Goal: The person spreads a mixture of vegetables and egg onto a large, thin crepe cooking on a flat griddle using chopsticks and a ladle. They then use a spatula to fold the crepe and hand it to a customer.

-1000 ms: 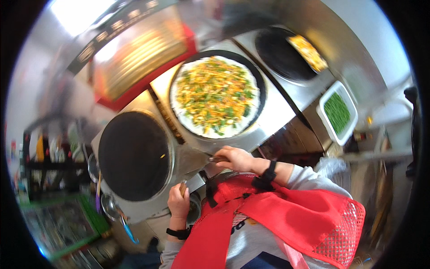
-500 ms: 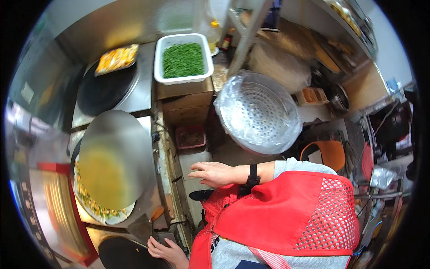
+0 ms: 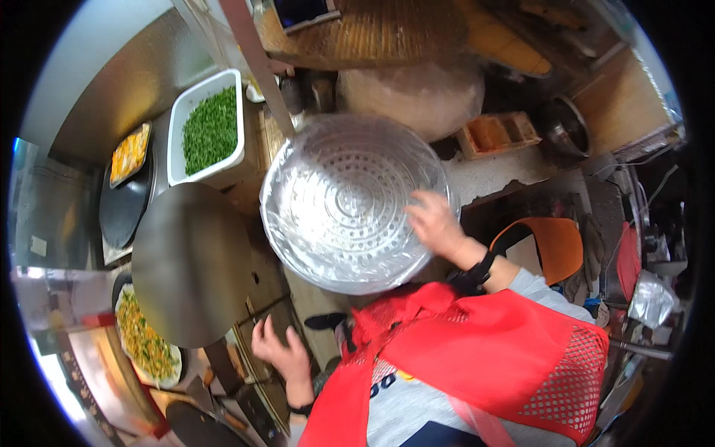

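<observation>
- We see our right hand (image 3: 434, 221) resting on the right rim of a big round perforated metal steamer tray (image 3: 350, 201), fingers spread loosely and laid flat on the metal; we cannot tell whether they curl around the rim.
- The steamer tray sits tilted at the middle of the view, wrapped in clear film.
- Left of the tray, our left hand (image 3: 279, 352) hangs open, fingers splayed, holding nothing, just below a raised round griddle lid (image 3: 190, 262).
- Further left of the tray and below the lid, a flatbread with yellow and green topping (image 3: 143, 339) lies partly covered.
- Up and left of the tray stands a white tub of chopped greens (image 3: 211, 128), with a dark round griddle (image 3: 126, 205) beyond it.
- Below the tray we wear a red mesh apron (image 3: 477, 357).
</observation>
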{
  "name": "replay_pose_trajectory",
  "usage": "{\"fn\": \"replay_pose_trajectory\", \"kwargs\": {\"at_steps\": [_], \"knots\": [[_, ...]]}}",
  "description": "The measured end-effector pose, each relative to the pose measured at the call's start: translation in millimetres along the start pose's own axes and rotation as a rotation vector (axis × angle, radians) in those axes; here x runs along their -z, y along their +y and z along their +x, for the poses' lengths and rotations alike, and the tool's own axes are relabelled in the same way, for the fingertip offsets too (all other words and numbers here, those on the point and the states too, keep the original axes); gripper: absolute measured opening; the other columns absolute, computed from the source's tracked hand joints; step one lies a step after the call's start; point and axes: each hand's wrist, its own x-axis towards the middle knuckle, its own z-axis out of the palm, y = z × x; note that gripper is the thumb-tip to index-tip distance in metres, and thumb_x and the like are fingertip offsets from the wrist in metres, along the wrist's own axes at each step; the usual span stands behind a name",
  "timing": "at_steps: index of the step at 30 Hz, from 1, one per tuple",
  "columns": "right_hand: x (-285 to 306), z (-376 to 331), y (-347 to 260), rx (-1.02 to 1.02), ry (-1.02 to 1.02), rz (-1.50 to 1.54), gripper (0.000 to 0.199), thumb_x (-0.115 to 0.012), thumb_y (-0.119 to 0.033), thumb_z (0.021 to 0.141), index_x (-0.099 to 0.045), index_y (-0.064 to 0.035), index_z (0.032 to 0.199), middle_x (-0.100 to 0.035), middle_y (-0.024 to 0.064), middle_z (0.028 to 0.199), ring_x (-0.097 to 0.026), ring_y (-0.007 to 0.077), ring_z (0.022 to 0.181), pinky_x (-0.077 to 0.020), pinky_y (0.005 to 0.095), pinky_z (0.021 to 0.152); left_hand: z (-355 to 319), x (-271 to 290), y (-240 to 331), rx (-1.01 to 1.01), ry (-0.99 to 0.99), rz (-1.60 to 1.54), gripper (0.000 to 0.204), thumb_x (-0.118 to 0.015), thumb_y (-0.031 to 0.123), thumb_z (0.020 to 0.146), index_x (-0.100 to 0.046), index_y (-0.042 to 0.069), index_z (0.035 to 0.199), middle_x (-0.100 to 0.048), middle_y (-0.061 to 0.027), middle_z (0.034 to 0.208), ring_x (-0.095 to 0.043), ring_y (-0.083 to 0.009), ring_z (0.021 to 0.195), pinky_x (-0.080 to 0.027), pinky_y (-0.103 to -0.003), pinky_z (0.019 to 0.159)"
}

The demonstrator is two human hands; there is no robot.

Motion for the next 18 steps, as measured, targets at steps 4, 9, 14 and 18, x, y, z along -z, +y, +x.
{"fn": "replay_pose_trajectory", "kwargs": {"at_steps": [4,9,14,18], "knots": [[20,-14,69,-0.112,-0.057,0.013,0.018,-0.072,-0.015,0.078,-0.071,-0.0054,0.094,-0.057,0.0175,0.126,-0.05,0.0369,0.121,-0.0378,0.0453,0.102,14,-42,80,0.08,-0.061,-0.172,0.054,-0.065,0.012,0.086,-0.049,0.001,0.136,-0.039,-0.0228,0.139,-0.035,-0.0393,0.127,-0.029,-0.049,0.108],[20,-22,92,-0.16,-0.12,0.15,0.018,-0.075,-0.018,0.077,-0.069,-0.0021,0.082,-0.052,0.0209,0.134,-0.048,0.0389,0.123,-0.04,0.0455,0.102,41,-69,105,0.099,-0.086,-0.123,0.061,-0.07,0.016,0.086,-0.047,0.011,0.142,-0.026,-0.0234,0.146,-0.034,-0.0411,0.126,-0.032,-0.049,0.106],[23,-41,86,-0.142,-0.101,0.22,0.03,-0.075,-0.02,0.079,-0.066,-0.0026,0.101,-0.046,0.0225,0.138,-0.049,0.0418,0.122,-0.0424,0.0453,0.103,46,-87,87,-0.053,-0.173,-0.074,0.065,-0.069,0.011,0.084,-0.046,0.009,0.144,-0.02,-0.0257,0.149,-0.037,-0.04,0.123,-0.036,-0.045,0.105],[25,-62,87,-0.267,-0.093,0.371,0.046,-0.074,-0.023,0.083,-0.06,-0.0043,0.122,-0.041,0.0202,0.14,-0.049,0.0384,0.124,-0.0441,0.0437,0.102,30,-105,79,0.287,-0.122,-0.447,0.076,-0.062,0.001,0.083,-0.03,0.008,0.152,-0.016,-0.02,0.151,-0.042,-0.03,0.12,-0.042,-0.037,0.097]]}}
